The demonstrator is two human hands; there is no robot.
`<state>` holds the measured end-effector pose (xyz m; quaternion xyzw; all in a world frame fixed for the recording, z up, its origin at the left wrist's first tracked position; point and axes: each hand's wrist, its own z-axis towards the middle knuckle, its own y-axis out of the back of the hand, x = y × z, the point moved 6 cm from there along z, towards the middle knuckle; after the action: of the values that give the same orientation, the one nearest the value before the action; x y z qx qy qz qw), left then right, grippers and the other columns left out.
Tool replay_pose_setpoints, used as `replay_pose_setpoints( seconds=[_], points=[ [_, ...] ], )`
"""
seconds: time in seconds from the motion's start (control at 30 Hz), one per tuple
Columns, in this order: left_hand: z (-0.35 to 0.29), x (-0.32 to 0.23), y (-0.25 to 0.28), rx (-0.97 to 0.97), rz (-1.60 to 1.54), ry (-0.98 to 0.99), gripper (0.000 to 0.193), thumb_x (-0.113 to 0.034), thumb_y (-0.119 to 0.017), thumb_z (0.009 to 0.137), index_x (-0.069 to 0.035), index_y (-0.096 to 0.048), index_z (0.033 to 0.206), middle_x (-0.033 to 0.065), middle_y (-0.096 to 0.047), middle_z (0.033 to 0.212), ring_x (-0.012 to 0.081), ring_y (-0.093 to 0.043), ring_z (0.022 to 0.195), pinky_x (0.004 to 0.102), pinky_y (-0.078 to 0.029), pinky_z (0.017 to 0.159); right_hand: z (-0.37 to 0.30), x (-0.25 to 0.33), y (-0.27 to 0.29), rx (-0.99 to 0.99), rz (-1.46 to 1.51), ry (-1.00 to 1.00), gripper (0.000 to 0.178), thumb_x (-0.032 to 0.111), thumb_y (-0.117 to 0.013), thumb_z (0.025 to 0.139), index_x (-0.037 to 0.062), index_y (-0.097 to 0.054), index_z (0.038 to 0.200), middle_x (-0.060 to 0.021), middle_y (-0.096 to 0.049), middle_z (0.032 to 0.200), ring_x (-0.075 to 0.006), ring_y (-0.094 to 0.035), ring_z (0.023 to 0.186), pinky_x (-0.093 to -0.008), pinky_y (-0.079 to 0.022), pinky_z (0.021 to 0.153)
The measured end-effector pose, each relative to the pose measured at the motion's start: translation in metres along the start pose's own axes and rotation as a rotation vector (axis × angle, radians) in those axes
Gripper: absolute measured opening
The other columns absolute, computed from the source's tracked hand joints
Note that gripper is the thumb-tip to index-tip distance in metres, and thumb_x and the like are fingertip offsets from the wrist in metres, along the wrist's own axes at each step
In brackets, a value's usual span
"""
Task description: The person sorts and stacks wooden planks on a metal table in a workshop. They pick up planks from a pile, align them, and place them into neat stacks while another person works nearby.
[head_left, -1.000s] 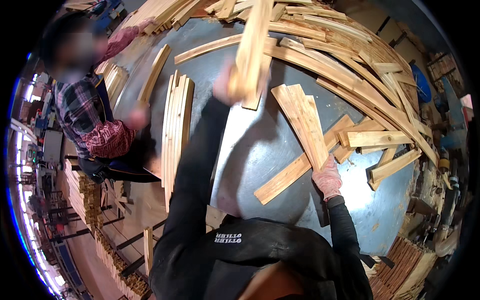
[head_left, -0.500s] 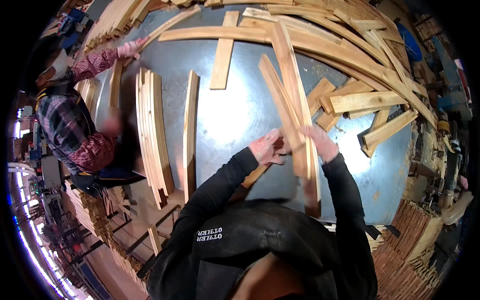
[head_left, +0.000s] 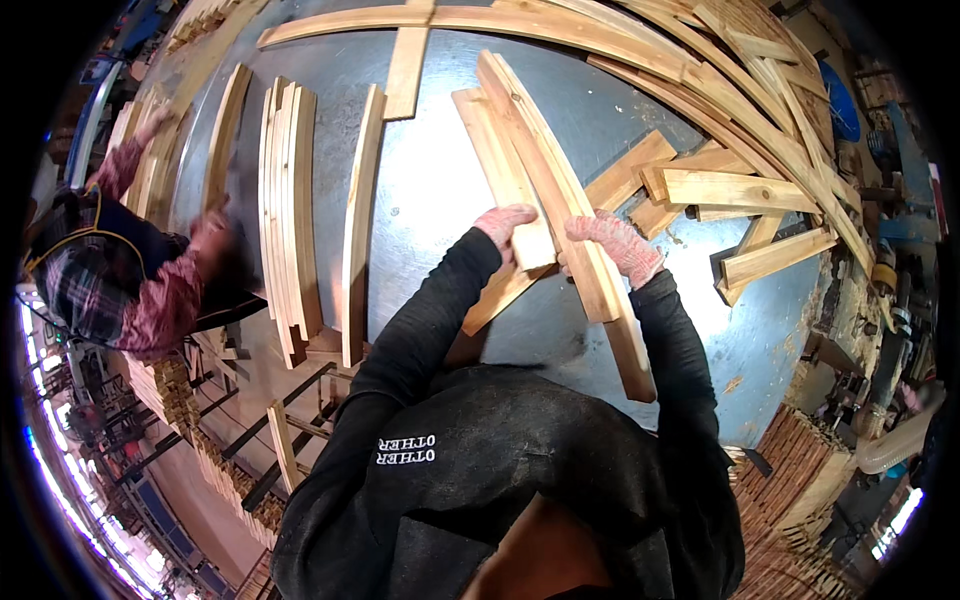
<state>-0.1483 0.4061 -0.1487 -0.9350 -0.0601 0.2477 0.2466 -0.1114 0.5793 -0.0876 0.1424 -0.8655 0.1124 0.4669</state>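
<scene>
In a pale pink glove, my left hand (head_left: 506, 230) closes on the near end of a shorter wooden board (head_left: 497, 155), its thumb along the side. My right hand (head_left: 622, 246), gloved alike, grips a pair of longer wooden boards (head_left: 552, 178) that lie face to face and slant toward me; its fingertips below them are hidden. The far ends of all these boards sit close together over the metal table (head_left: 425, 215). Partly under the left hand's board lies another short wooden piece (head_left: 492, 304).
Left of me stand a single board (head_left: 361, 230) and a row of boards (head_left: 290, 210). A co-worker (head_left: 110, 250) handles boards at the far left. Offcuts (head_left: 740, 190) and long strips (head_left: 640, 55) cover the right and back. Stacked boards (head_left: 800, 480) rise at the lower right.
The shorter board has come apart from the longer pair and is now in my left hand. The pair has tilted leftward at its far end. The co-worker's arm has drawn back left.
</scene>
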Motion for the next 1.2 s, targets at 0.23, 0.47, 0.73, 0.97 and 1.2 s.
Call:
replay_pose_setpoints(
  seconds=[0.23, 0.47, 0.73, 0.97, 1.2],
  points=[
    [-0.005, 0.027, -0.002, 0.028, -0.120, -0.122, 0.053, -0.043, -0.057, 0.098, -0.004, -0.050, 0.133, 0.0101, -0.060, 0.119, 0.0216, -0.061, 0.108, 0.0382, -0.051, 0.094, 0.027, 0.038, -0.029, -0.195, -0.772, -0.178, 0.093, 0.058, -0.056, 0.085, -0.0090, -0.031, 0.144, -0.0328, -0.065, 0.103, -0.0443, -0.065, 0.100, -0.0454, -0.052, 0.086],
    [0.006, 0.019, 0.042, 0.012, 0.370, -0.595, 0.046, -0.035, -0.056, 0.098, -0.001, -0.052, 0.130, 0.0129, -0.065, 0.116, 0.0227, -0.064, 0.104, 0.0373, -0.052, 0.093, 0.065, 0.086, -0.015, -0.103, -0.860, -0.177, 0.086, 0.062, -0.047, 0.092, -0.0018, -0.032, 0.147, -0.0312, -0.063, 0.110, -0.0425, -0.061, 0.109, -0.0439, -0.048, 0.094],
    [-0.018, -0.003, 0.012, -0.139, 0.160, -0.271, 0.051, -0.028, -0.054, 0.087, 0.001, -0.055, 0.129, 0.0095, -0.064, 0.112, 0.0195, -0.061, 0.100, 0.0330, -0.049, 0.090, 0.132, 0.159, 0.240, -0.731, -1.264, 0.151, 0.091, 0.060, -0.072, 0.071, -0.0010, -0.051, 0.134, -0.0220, -0.058, 0.129, -0.0335, -0.056, 0.120, -0.0383, -0.045, 0.101],
    [0.008, 0.039, 0.061, -0.097, 0.112, -0.340, 0.056, -0.043, -0.056, 0.090, 0.003, -0.058, 0.122, 0.0145, -0.067, 0.108, 0.0247, -0.066, 0.097, 0.0360, -0.053, 0.087, 0.164, 0.128, 0.262, -0.757, -1.020, -0.256, 0.100, 0.048, -0.075, 0.069, -0.0017, -0.035, 0.145, -0.0234, -0.057, 0.133, -0.0324, -0.055, 0.125, -0.0379, -0.043, 0.105],
    [-0.013, 0.003, 0.035, -0.318, 0.319, -0.393, 0.025, -0.023, -0.057, 0.091, -0.001, -0.065, 0.102, 0.0054, -0.065, 0.098, 0.0153, -0.059, 0.095, 0.0289, -0.045, 0.089, 0.111, 0.101, 0.172, -0.893, -1.222, -0.222, 0.097, 0.025, -0.071, 0.074, 0.0021, -0.013, 0.149, -0.0273, -0.061, 0.114, -0.0400, -0.062, 0.106, -0.0446, -0.048, 0.096]
  ],
)
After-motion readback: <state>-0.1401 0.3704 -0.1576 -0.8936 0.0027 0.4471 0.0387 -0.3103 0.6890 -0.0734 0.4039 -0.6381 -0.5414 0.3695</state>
